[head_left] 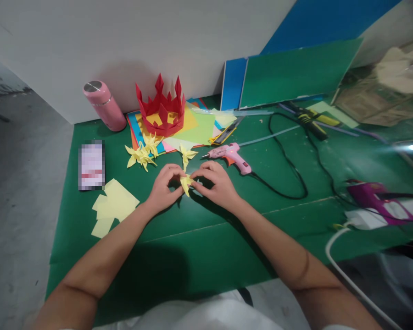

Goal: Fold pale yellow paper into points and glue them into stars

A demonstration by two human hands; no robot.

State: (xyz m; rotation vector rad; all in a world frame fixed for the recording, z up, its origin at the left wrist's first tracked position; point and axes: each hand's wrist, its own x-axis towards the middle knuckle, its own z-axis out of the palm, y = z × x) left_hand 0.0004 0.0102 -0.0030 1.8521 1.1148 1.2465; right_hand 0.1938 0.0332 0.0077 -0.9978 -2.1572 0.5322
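Note:
Both my hands meet over the green table mat, pinching one small folded yellow paper piece. My left hand grips its left side with curled fingers. My right hand holds its right side, fingers bent over it. Just behind lie finished yellow paper flowers and one more yellow flower. A red paper crown stands on a stack of coloured paper sheets.
A pink glue gun with a black cord lies right of my hands. A pink bottle stands at the back left, a phone and loose yellow paper squares lie left. Green and blue boards lean at the back; a purple tool sits right.

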